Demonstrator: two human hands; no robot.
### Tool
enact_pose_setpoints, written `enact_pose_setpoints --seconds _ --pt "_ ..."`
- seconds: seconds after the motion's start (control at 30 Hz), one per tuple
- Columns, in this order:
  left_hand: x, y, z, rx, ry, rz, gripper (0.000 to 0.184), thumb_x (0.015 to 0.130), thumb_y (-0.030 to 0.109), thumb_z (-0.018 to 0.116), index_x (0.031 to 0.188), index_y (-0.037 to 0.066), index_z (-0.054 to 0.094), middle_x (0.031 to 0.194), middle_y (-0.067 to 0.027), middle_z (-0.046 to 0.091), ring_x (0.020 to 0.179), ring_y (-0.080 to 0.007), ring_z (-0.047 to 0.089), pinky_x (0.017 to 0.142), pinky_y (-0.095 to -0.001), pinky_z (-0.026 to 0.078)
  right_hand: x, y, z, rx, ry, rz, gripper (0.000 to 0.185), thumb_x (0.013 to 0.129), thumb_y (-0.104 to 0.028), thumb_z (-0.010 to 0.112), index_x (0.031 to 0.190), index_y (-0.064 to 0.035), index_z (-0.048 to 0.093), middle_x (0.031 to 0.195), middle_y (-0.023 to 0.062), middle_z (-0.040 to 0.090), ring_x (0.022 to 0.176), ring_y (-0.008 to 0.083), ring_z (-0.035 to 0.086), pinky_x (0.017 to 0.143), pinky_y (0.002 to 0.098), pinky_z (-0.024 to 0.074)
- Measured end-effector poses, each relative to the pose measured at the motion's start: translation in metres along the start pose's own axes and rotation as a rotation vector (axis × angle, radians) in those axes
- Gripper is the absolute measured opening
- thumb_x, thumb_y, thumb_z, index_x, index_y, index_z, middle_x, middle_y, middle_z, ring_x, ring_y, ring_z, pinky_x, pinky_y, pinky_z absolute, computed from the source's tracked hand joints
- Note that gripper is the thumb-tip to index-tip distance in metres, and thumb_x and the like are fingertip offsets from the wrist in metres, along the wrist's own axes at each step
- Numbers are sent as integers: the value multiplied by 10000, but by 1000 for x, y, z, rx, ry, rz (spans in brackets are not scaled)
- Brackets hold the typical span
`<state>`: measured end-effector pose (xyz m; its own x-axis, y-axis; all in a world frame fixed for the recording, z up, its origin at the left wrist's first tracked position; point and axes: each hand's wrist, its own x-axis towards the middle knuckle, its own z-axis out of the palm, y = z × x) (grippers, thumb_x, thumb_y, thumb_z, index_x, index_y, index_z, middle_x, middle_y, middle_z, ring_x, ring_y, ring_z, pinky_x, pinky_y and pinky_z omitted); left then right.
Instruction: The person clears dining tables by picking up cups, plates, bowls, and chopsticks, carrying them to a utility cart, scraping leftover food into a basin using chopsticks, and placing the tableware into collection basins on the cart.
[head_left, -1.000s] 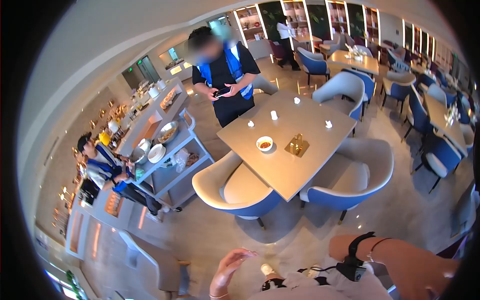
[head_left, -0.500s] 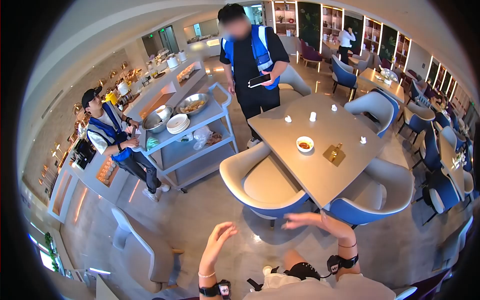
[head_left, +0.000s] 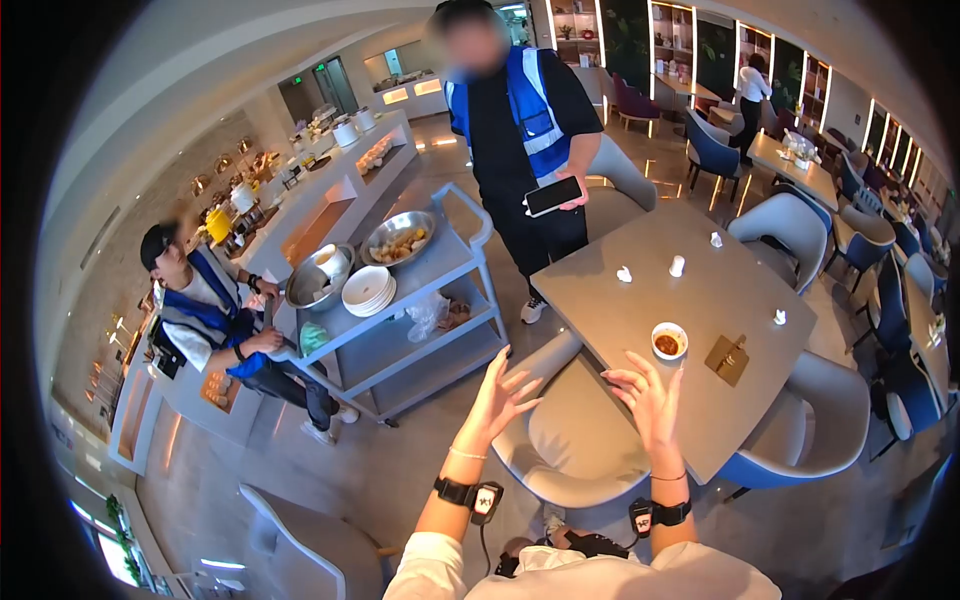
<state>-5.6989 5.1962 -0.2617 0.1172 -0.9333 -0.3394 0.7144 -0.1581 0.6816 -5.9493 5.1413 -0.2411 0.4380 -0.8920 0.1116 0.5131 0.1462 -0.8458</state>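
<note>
My left hand [head_left: 498,398] is raised in front of me with its fingers spread and nothing in it. It appears over the near chair [head_left: 585,435], between the cart and the table. My right hand [head_left: 648,398] is also held up, fingers apart and bent, at the near edge of the grey table [head_left: 640,270]. Just beyond it on the tabletop stands a white bowl [head_left: 682,352] with reddish-brown food or sauce inside. A brass-coloured plate with a small stand [head_left: 727,360] lies right of the bowl. Farther back are a small white cup [head_left: 677,266] and several crumpled white napkins [head_left: 624,274].
A grey service cart [head_left: 420,285] at left carries metal bowls [head_left: 398,240] and stacked white plates [head_left: 368,291]. A person in a blue vest [head_left: 215,310] grips its handle. Another person [head_left: 525,130] stands behind the table with a phone [head_left: 553,196]. Chairs surround the table.
Both my hands have risen and moved forward, the right one now upright by the table. My view has shifted closer to the table. The person at the cart now has hands on its handle.
</note>
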Motion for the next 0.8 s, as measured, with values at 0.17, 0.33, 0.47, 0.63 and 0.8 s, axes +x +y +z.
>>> enact_pose_setpoints --seconds 0.17,0.33,0.47,0.63,0.8 --pt "120 36 -8 -63 -39 -95 1130 717 579 665 1453 92 -40 1478 -197 136 1290 -363 331 1010 -528 320 40 26 36 127 41 70 852 886 -670 81 1283 3 421 1036 157 591 1078 248 524 948 361 353" --pt "260 75 -1 -25 -70 51 1149 703 635 644 1454 94 -36 1505 -146 66 1376 -318 137 1095 -471 155 62 49 36 167 241 63 841 895 -657 95 1268 18 432 1030 169 594 1062 276 536 955 377 368" --pt "330 123 17 -108 -183 306 1013 775 666 529 1463 142 2 1496 -77 195 1365 -273 214 1110 -432 117 83 60 48 180 533 -92 807 895 -660 159 1231 11 457 979 153 599 1021 261 531 908 365 379" --pt "338 201 50 -382 -453 335 935 816 656 474 1460 155 17 1466 -127 263 1351 -274 256 1108 -397 131 90 89 57 308 680 -251 733 899 -642 253 1197 -10 477 925 121 593 948 224 530 845 332 390" --pt "295 251 72 -583 -563 49 929 783 629 551 1447 163 98 1443 -138 302 1308 -330 335 1083 -479 195 104 95 87 322 773 -287 690 897 -630 296 1204 -42 489 921 100 601 925 215 550 820 319 413"
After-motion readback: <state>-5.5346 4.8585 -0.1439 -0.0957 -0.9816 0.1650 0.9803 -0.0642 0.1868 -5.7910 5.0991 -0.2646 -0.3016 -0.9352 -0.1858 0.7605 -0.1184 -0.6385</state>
